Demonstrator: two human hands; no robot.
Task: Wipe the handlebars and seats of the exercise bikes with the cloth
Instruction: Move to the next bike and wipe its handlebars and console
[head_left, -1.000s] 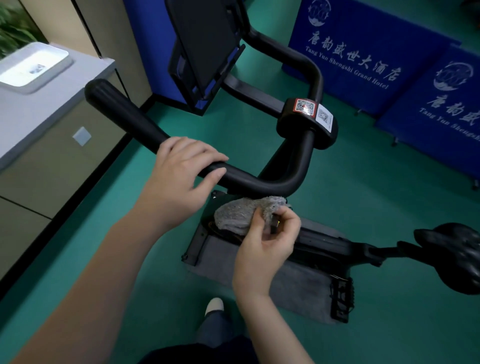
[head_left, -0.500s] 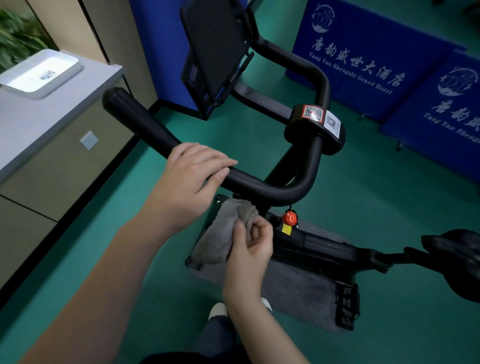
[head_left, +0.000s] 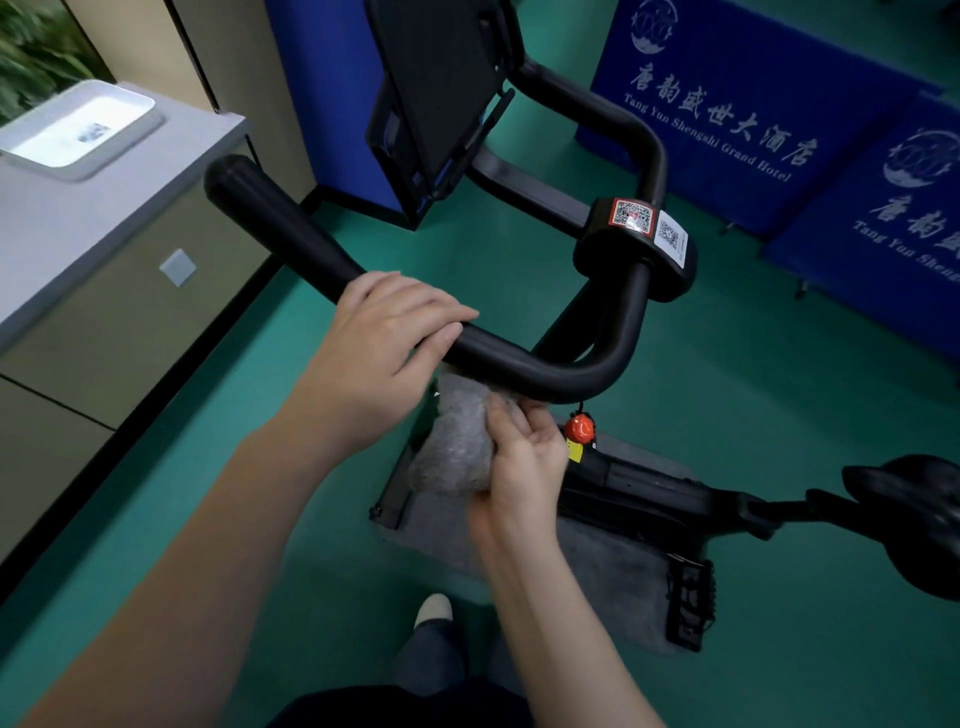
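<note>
The left hand holds the black handlebar near the frame's centre, with the fingers laid over the top of the bar and the thumb against its near side. At 5 o'clock from it, the right hand is turned palm up, its fingers curled round a bunched grey cloth. The cloth hangs just under the bar, at 9 o'clock from the bar's bend. Its top reaches the underside of the bar, but whether they touch I cannot tell. A red knob sits right beside the right hand at 2 o'clock. The bar curves up toward 1 o'clock to a block carrying QR labels, and a dark screen stands at 12 o'clock. The seat is at the frame's 4 o'clock edge, well apart from both hands. The bike's base stands on a grey mat on the green floor, with a pedal at 5 o'clock. A grey bench at 10 o'clock carries a white tray. Blue banners stand at 1 to 2 o'clock.
</note>
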